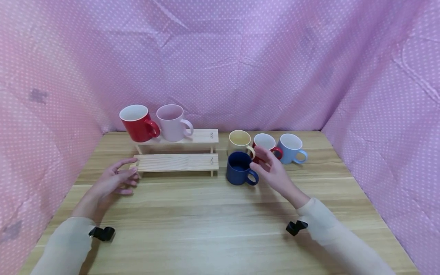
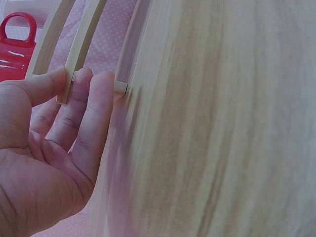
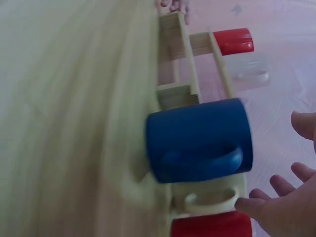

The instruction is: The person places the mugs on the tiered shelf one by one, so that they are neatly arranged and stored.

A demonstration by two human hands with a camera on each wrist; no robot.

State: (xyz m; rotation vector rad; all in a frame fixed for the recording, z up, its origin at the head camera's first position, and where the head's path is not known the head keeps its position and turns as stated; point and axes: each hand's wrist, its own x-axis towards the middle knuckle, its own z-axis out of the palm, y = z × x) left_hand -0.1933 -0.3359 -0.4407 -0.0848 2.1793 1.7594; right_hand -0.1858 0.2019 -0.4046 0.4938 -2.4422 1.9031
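My left hand pinches the left end of the lower wooden shelf, thumb on top and fingers below in the left wrist view. Fingers spread, my right hand is beside a dark blue mug, its thumb close to the rim. That mug stands upright on the table, handle toward the right. Just behind it are a cream mug and a red mug with a white inside, partly hidden by the right hand's fingers. A light blue mug stands to their right.
On the upper wooden shelf, a larger red mug and a pale pink mug stand side by side. Pink dotted cloth rises behind and beside the wooden table.
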